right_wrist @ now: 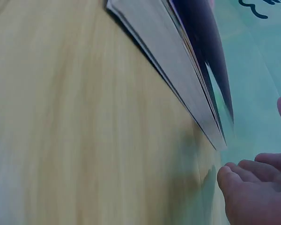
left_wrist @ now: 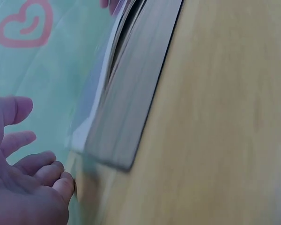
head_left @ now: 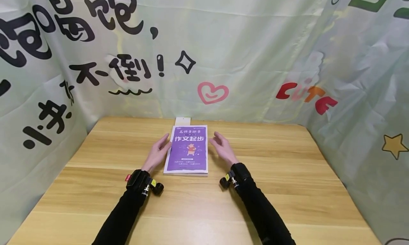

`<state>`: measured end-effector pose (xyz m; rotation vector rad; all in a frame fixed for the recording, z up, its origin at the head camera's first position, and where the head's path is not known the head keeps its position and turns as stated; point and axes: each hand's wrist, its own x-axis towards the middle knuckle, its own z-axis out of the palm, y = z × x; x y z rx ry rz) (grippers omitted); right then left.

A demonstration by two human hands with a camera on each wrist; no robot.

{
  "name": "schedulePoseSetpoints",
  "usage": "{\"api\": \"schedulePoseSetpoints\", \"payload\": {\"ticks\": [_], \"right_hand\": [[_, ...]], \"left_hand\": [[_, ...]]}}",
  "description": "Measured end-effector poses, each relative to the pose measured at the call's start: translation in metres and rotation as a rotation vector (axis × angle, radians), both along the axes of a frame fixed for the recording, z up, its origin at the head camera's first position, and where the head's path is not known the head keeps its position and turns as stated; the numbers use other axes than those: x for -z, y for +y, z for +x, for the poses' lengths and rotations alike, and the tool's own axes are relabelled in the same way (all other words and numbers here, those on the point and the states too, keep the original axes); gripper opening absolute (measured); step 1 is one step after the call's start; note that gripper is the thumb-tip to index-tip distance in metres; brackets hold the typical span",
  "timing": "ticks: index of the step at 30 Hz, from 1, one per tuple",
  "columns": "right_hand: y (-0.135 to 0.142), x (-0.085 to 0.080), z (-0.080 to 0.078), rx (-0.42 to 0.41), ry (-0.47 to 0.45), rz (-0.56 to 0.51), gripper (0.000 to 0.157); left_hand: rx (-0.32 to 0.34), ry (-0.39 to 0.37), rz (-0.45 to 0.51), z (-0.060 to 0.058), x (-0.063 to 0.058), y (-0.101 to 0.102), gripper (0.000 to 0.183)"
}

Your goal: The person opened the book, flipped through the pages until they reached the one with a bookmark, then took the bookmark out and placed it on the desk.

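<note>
A: We are seeing a purple book (head_left: 187, 150) lying flat on a wooden table (head_left: 287, 174), pale printed cloth (head_left: 255, 53) hanging around.

B: Our left hand (head_left: 158, 152) and right hand (head_left: 222, 149) are resting spread beside it, holding nothing.

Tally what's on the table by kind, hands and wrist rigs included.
Purple book: 1
Pale card behind it: 1
Hands: 2, left hand, right hand
Wrist cameras: 2, left, right
Total: 6

A pale wooden surface (head_left: 271, 188) with plank grain fills the booth. Flat on it, toward the far edge, lies a purple book (head_left: 188, 150), closed, cover up, a white card (head_left: 183, 121) just behind it.
</note>
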<state>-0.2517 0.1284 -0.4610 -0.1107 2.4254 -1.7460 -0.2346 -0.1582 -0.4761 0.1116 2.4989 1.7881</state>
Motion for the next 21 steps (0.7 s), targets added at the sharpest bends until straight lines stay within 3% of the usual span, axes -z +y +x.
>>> {"api": "schedulePoseSetpoints", "payload": {"ticks": [9,15,21], "right_hand": [[-0.021,0.001,-0.006,-0.022,-0.001,-0.018,0.066],[-0.031,0.008,-0.013,-0.066,0.084,0.011,0.062],[-0.036,0.012,-0.018,-0.090,0.128,0.026,0.061]], "left_hand": [[-0.040,-0.063,0.091,-0.005,-0.004,0.017,0.058],[-0.070,-0.088,0.109,-0.010,-0.002,0.019,0.057],[-0.042,-0.115,0.119,-0.012,-0.002,0.019,0.058]]}}
